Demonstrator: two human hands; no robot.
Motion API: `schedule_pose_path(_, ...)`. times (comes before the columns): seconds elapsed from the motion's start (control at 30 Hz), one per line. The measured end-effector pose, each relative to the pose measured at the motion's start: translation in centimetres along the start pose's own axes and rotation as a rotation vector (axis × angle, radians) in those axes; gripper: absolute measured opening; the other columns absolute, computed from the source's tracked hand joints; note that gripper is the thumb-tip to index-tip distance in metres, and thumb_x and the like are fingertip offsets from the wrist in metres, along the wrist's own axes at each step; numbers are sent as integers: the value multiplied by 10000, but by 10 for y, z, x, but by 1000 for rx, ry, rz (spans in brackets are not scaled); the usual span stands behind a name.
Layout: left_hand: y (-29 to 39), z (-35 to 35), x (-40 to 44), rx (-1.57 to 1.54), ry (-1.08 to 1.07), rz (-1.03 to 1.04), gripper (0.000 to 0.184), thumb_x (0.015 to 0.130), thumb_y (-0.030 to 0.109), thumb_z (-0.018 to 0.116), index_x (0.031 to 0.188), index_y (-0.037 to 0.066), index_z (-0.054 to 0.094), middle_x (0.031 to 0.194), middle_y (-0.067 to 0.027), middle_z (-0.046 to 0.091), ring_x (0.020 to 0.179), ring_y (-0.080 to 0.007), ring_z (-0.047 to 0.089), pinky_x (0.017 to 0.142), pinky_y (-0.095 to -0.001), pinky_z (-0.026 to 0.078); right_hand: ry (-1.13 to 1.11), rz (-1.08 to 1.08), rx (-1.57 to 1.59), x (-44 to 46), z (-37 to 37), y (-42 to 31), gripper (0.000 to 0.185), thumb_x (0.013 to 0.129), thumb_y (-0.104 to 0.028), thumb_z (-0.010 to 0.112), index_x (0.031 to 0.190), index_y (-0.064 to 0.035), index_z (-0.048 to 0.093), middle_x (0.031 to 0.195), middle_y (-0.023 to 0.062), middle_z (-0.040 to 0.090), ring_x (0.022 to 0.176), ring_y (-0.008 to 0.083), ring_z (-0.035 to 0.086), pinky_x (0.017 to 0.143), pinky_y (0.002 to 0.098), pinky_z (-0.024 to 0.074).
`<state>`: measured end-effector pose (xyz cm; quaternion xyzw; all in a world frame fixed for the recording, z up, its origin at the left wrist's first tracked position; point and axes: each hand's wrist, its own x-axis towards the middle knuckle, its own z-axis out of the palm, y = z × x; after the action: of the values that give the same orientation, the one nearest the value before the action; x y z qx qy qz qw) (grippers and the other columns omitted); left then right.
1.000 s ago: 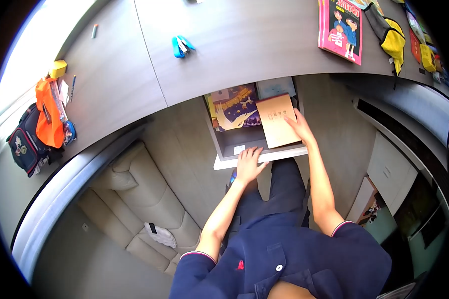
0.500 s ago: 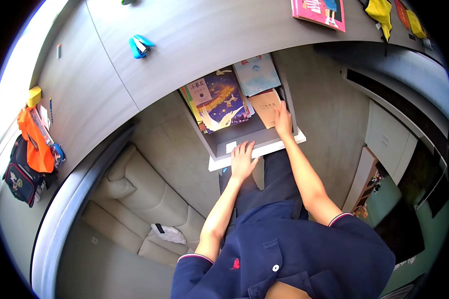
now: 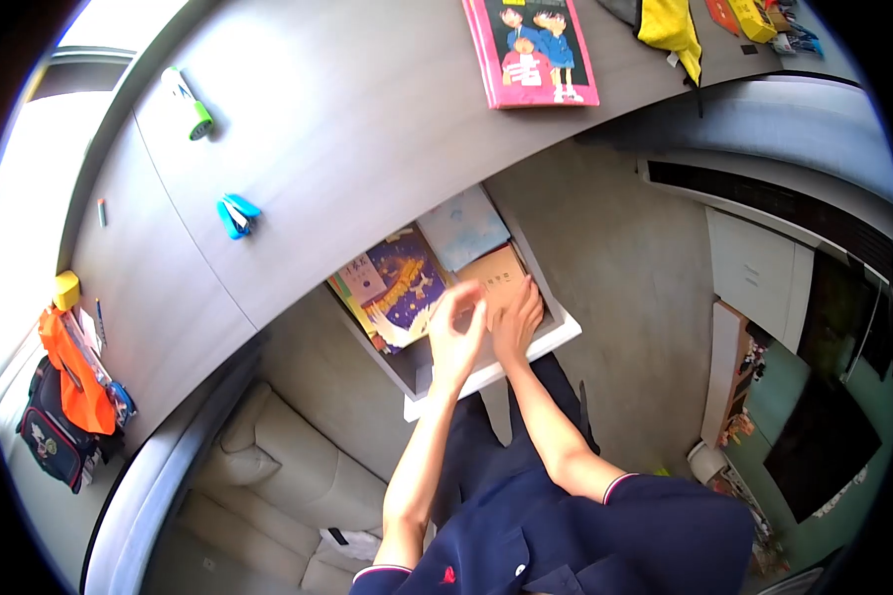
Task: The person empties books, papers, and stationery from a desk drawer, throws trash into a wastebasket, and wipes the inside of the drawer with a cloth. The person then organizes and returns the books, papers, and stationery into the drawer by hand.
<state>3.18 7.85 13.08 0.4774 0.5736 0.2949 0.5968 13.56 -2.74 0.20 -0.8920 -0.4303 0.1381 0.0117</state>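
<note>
A pulled-out drawer (image 3: 563,332) holds books and booklets. Over its front part is my left hand (image 3: 454,332), thumb and fingers curved apart around a gap with nothing seen between them. My right hand (image 3: 515,319) rests at the near right corner of a tan notebook (image 3: 493,270), its fingers bent and spread, covering part of it. Beside the notebook lies a purple-and-gold picture-cover book (image 3: 404,283) with a small pinkish booklet (image 3: 362,279) at its upper left. Behind the notebook is a light blue book (image 3: 463,228).
On the grey desk (image 3: 298,149) are a blue stapler (image 3: 236,216), a green-and-white tube (image 3: 189,104), a pink comic book (image 3: 536,55) and a yellow cloth pouch (image 3: 671,38). A beige sofa (image 3: 298,476) stands left; a schoolbag (image 3: 55,426) sits at far left.
My left hand has left the drawer front and come up beside the notebook. My right hand has shifted from the notebook's right edge to its near corner. The view has tilted upward.
</note>
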Motion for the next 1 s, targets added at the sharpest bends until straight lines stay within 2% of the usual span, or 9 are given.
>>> schedule_pose_path(0.17,135,11,158,-123,182,238,574,938,167,712,1428,8,461,1340,-148,582,1247,-203,555,1042,-364,462,269,-374,283,70,-89,-38,803,829,-55,706,1533,-32,322,1508,205,322,1360,401,378,1115,538,314)
schedule_pose_path(0.27,166,23,222,125,191,311,672,883,308,755,1397,-14,465,1196,-243,671,1063,-351,678,939,-397,536,726,-512,773,190,-198,-70,542,935,-26,568,1454,14,416,1424,225,412,1328,403,418,1066,514,382)
schedule_pose_path(0.33,167,29,256,230,202,394,678,888,282,744,1358,-121,469,1113,-216,695,1010,-298,706,792,-365,592,764,-435,236,261,-245,-63,549,944,-126,659,1431,8,442,1311,158,562,1291,272,497,971,409,495)
schedule_pose_path(0.4,161,38,279,173,207,309,683,875,299,740,1347,-130,496,1085,-230,702,913,-269,724,706,-349,586,274,-324,758,318,-257,-80,507,971,-226,662,1380,33,509,1350,169,568,1254,280,548,1035,414,441)
schedule_pose_path(0.47,190,29,256,100,-7,125,623,857,271,780,1336,-18,506,1061,-176,707,955,-283,687,896,-365,541,536,-410,388,341,-212,-100,737,880,-374,751,1399,62,463,1288,237,593,1196,379,566,1026,419,449)
schedule_pose_path(0.53,176,38,282,-246,22,29,539,873,282,725,1209,-125,615,952,-189,721,753,-219,716,613,-331,570,514,-370,426,322,-217,-110,721,884,-379,740,1393,57,475,1294,249,587,1188,404,556,1027,442,443)
schedule_pose_path(0.7,194,57,259,-281,-224,-126,253,848,204,755,895,-40,710,744,-64,676,570,-136,608,503,-290,480,406,-338,763,282,-218,-87,732,880,-427,752,1417,-3,493,1370,250,559,1298,378,502,1068,471,411)
schedule_pose_path(0.8,147,56,190,-389,-262,126,604,864,266,799,1346,19,533,1060,-85,701,1018,-175,655,919,-328,526,230,-398,965,229,-215,-60,604,917,-184,730,1419,6,452,1214,143,619,1133,241,593,970,390,483)
schedule_pose_path(1.0,10,32,16,-430,-56,-233,643,877,195,788,1400,4,466,1221,-103,633,1093,-170,613,939,-324,513,-83,-230,823,68,-138,-6,682,861,-154,780,1419,24,429,1246,195,608,1152,312,607,1006,412,470)
